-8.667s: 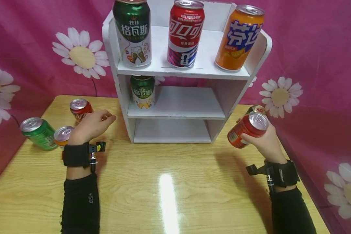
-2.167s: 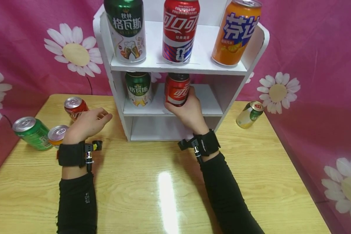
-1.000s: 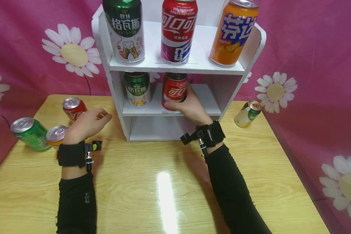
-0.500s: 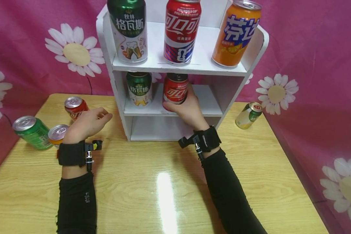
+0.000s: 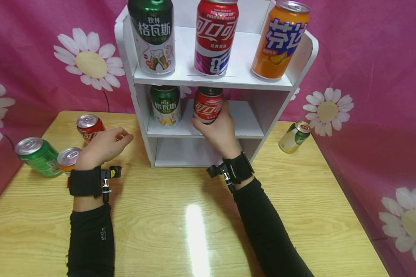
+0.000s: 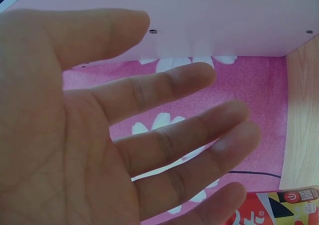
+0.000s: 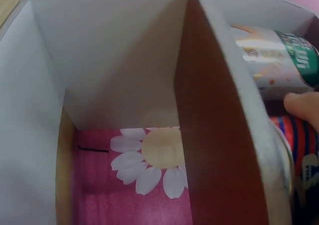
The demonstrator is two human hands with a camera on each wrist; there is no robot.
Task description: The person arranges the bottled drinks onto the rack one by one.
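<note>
In the head view my right hand (image 5: 219,129) grips a red cola can (image 5: 207,105) in the middle level of the white shelf (image 5: 235,138), thumb across its lower front. The right wrist view shows that thumb against the red can (image 7: 305,152), whose rest is cut off by the frame. To its left stands a green-and-white kvass can (image 5: 165,105). My left hand (image 5: 105,146) hangs over the table's left side with relaxed, spread fingers and holds nothing. Close by it are a red can (image 5: 89,127), an orange can (image 5: 67,158) and a green can (image 5: 38,156).
On the top shelf stand a kvass can (image 5: 153,38), a red cola can (image 5: 216,38) and an orange Fanta can (image 5: 280,40). A white-and-green can (image 5: 294,137) stands on the table (image 5: 152,215) at right. Pink flowered cloth (image 5: 360,77) hangs behind and beside the table.
My right hand has carried the red can from the table's right side into the middle shelf, then shifted it slightly there. The white-and-green can stayed behind. My left hand has hardly moved.
</note>
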